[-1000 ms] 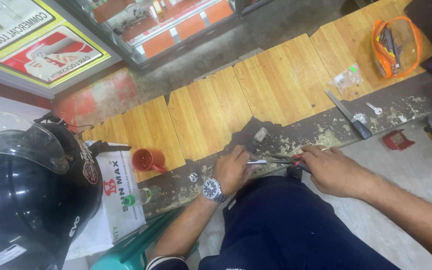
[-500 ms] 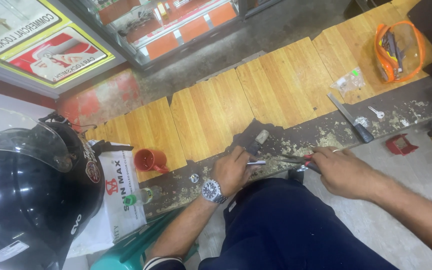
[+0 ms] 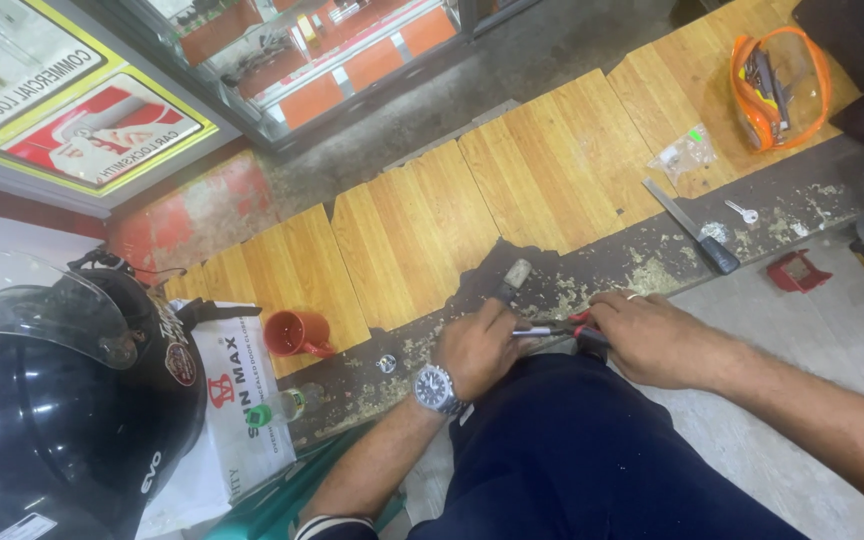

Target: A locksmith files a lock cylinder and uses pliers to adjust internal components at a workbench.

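Note:
My left hand (image 3: 479, 349), with a wristwatch (image 3: 436, 388) on the wrist, rests on the worn edge of a wooden counter (image 3: 422, 240) and pinches a small metal piece (image 3: 535, 331). My right hand (image 3: 649, 335) grips red-handled pliers (image 3: 584, 325) whose jaws meet that piece. A small grey block (image 3: 516, 275) lies just beyond my left hand. My lap in dark blue trousers (image 3: 592, 460) is below both hands.
A black helmet (image 3: 52, 400) and a white bag (image 3: 237, 395) sit at left, beside a red cup (image 3: 292, 333). A flat file (image 3: 692, 226), a small key (image 3: 743, 211), a red holder (image 3: 797, 270) and an orange pouch of tools (image 3: 780, 88) lie to the right.
Both hands stay together at the counter edge with the pliers on the metal piece; only the view has shifted slightly.

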